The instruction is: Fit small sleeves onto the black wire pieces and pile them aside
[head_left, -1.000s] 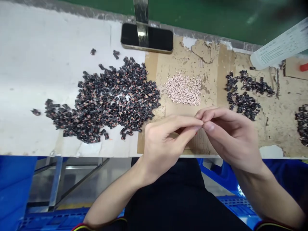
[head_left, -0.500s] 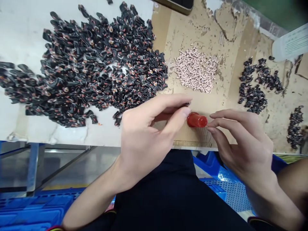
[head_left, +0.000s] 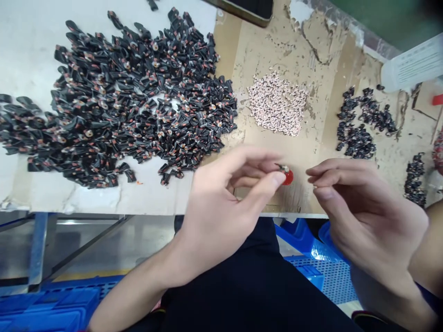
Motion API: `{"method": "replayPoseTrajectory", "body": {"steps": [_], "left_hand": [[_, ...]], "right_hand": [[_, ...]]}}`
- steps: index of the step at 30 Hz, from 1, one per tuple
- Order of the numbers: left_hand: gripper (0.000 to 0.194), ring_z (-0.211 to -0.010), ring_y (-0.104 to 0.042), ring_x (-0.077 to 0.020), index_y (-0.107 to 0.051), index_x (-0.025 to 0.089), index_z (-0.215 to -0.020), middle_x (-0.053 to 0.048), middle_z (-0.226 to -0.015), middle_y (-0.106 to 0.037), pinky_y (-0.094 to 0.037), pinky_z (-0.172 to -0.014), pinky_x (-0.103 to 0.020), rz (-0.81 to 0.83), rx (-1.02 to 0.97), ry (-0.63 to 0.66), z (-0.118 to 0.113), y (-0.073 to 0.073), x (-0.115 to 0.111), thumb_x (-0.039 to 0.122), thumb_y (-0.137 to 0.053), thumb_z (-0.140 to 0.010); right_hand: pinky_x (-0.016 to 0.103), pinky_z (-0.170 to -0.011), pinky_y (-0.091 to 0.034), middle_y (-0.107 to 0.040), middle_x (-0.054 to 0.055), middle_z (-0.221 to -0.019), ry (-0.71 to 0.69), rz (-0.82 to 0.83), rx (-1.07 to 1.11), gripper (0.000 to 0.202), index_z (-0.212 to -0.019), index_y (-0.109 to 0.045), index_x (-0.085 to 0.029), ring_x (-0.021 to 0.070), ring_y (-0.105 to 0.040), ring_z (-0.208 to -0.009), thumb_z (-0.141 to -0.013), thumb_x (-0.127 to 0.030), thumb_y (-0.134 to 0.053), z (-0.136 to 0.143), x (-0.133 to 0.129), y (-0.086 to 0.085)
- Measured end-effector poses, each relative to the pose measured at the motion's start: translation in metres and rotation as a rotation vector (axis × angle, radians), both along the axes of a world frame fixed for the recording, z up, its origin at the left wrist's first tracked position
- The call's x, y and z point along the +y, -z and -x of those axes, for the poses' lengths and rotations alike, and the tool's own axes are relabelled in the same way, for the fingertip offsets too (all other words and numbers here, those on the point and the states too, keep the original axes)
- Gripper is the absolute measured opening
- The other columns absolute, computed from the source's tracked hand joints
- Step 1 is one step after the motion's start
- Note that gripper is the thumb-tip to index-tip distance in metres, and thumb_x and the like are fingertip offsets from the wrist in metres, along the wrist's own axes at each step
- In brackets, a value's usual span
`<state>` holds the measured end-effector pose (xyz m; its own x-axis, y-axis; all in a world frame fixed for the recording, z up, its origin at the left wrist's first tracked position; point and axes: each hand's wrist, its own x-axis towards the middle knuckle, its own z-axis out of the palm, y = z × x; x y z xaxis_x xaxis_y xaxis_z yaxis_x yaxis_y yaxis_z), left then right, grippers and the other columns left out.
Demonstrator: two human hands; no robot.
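My left hand (head_left: 228, 198) is closed, with a small black part (head_left: 283, 168) pinched between thumb and fingertips; a pale bit shows on the part's end. Right beside the thumb tip is a red cylinder (head_left: 288, 178), mostly hidden behind the thumb; I cannot tell whether the hand touches it. To the right, my right hand (head_left: 367, 207) has thumb and fingers pinched together. A tiny pale speck shows at its fingertips, too small to name. The two hands are apart, above the front of the cardboard (head_left: 321, 138).
A large heap of black parts (head_left: 148, 106) covers the left. Small copper-coloured pieces (head_left: 277, 103) lie beyond my hands. Clusters of dark pieces (head_left: 356, 124) sit right, near a white container (head_left: 411, 64). A phone-like object (head_left: 245, 9) lies at the back. Blue crates (head_left: 51, 309) stand below.
My left hand has moved right, bringing the black part over the red cylinder, which is now mostly covered. My right hand has drawn away rightward, and its fingers have closed together. The view has shifted slightly.
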<state>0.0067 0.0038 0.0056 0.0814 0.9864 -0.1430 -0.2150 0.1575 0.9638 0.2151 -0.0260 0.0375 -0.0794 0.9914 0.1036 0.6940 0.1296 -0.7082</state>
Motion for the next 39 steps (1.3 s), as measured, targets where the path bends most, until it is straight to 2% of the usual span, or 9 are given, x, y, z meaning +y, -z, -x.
{"method": "replayPoseTrajectory", "body": {"steps": [4,7,12,19,23,29,33,37,39], "left_hand": [[0.009,-0.076,-0.081,-0.0160,-0.082,0.020,-0.090,-0.001,-0.084,-0.083,-0.068,-0.070,-0.021,0.203,-0.221,0.184,-0.013,0.000,-0.001,0.012,-0.078,-0.090],[0.009,-0.077,-0.082,-0.0166,-0.084,0.020,-0.091,-0.002,-0.085,-0.084,-0.070,-0.074,-0.023,0.258,-0.301,0.202,-0.019,0.001,-0.001,0.014,-0.078,-0.090],[0.012,-0.074,-0.080,-0.0146,-0.086,0.023,-0.090,-0.001,-0.081,-0.083,-0.070,-0.073,-0.021,0.283,-0.339,0.197,-0.022,0.002,-0.003,0.012,-0.081,-0.088],[0.009,-0.070,-0.079,-0.0136,-0.086,0.023,-0.089,-0.001,-0.078,-0.082,-0.069,-0.069,-0.019,0.306,-0.329,0.201,-0.022,0.000,-0.004,0.015,-0.082,-0.088],[0.009,-0.068,-0.077,-0.0122,-0.086,0.022,-0.088,0.000,-0.074,-0.080,-0.068,-0.068,-0.018,0.325,-0.312,0.202,-0.021,-0.003,-0.004,0.014,-0.082,-0.088],[0.006,-0.066,-0.077,-0.0130,-0.086,0.021,-0.087,-0.001,-0.074,-0.080,-0.069,-0.067,-0.021,0.346,-0.346,0.155,-0.024,-0.006,-0.005,0.016,-0.084,-0.086],[0.002,-0.065,-0.075,-0.0122,-0.086,0.020,-0.087,-0.003,-0.078,-0.081,-0.068,-0.068,-0.022,0.394,-0.384,0.153,-0.026,-0.006,-0.004,0.021,-0.086,-0.085],[0.021,-0.067,-0.074,-0.0121,-0.083,0.016,-0.088,-0.004,-0.078,-0.080,-0.066,-0.073,-0.023,0.466,-0.421,0.152,-0.032,-0.009,-0.006,0.031,-0.094,-0.078],[0.035,-0.069,-0.076,-0.0140,-0.081,0.015,-0.091,-0.005,-0.079,-0.079,-0.067,-0.077,-0.027,0.492,-0.443,0.178,-0.037,-0.009,-0.005,0.038,-0.098,-0.071]], "right_hand": [[0.035,-0.086,-0.063,-0.075,0.003,-0.107,0.146,0.186,0.361,0.013,-0.097,-0.074,-0.028,0.0202,-0.073,-0.101,-0.099,-0.016,-0.069,0.010,-0.003,-0.008],[0.028,-0.086,-0.066,-0.077,0.002,-0.107,0.176,0.185,0.452,0.014,-0.098,-0.076,-0.028,0.0176,-0.075,-0.103,-0.098,-0.015,-0.070,0.013,-0.004,-0.009],[0.029,-0.087,-0.068,-0.079,0.003,-0.103,0.167,0.117,0.415,0.014,-0.097,-0.076,-0.028,0.0178,-0.077,-0.099,-0.098,-0.015,-0.071,0.017,-0.003,-0.006],[0.029,-0.087,-0.068,-0.079,0.003,-0.101,0.150,0.102,0.403,0.013,-0.095,-0.075,-0.027,0.0179,-0.078,-0.099,-0.096,-0.014,-0.072,0.020,-0.001,-0.007],[0.028,-0.083,-0.067,-0.079,0.003,-0.102,0.100,0.072,0.364,0.015,-0.099,-0.077,-0.026,0.0175,-0.078,-0.097,-0.095,-0.012,-0.073,0.017,-0.002,-0.006],[0.034,-0.071,-0.070,-0.083,0.002,-0.096,0.140,-0.025,0.368,0.023,-0.101,-0.082,-0.031,0.0213,-0.080,-0.088,-0.087,-0.012,-0.082,0.014,-0.001,0.003],[0.040,-0.068,-0.070,-0.084,0.001,-0.098,0.095,-0.156,0.307,0.034,-0.104,-0.083,-0.036,0.0254,-0.081,-0.085,-0.083,-0.010,-0.084,0.012,-0.002,0.007],[0.042,-0.072,-0.070,-0.084,0.000,-0.098,0.099,-0.128,0.217,0.036,-0.100,-0.085,-0.040,0.0281,-0.080,-0.085,-0.081,-0.009,-0.084,0.001,-0.006,0.008],[0.041,-0.068,-0.068,-0.084,0.002,-0.094,0.157,-0.118,0.168,0.029,-0.092,-0.086,-0.038,0.0280,-0.080,-0.080,-0.078,-0.013,-0.088,-0.012,-0.007,0.020]]}}
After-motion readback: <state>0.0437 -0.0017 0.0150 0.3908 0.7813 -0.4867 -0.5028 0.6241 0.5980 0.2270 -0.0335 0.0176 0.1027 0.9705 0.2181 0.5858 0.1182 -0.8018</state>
